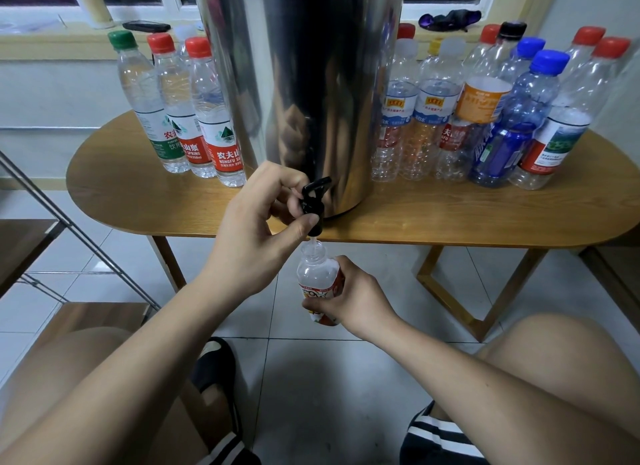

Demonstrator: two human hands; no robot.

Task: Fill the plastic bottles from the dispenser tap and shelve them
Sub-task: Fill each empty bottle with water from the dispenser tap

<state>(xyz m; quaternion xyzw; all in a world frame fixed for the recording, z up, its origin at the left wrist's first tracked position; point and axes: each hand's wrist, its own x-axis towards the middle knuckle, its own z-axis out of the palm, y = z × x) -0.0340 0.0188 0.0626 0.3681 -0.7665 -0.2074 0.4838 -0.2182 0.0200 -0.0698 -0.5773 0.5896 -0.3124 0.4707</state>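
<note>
A tall steel dispenser (304, 83) stands on the wooden table (450, 215), its black tap (313, 201) hanging over the front edge. My left hand (256, 229) grips the tap, thumb under it and fingers on the lever. Just below, my right hand (349, 298) holds a small uncapped clear bottle (317, 274) with a red-orange label, its mouth right under the spout. A thin stream runs into it. Three capped bottles (194, 118) stand left of the dispenser. Several capped bottles (485, 118) crowd its right side.
A metal-framed shelf (69, 229) with wooden boards stands at the left, low beside my knee. Behind the table runs a window sill (52, 38) with a phone and a dark cloth. My knees and a black slipper (214, 371) are on the tiled floor below.
</note>
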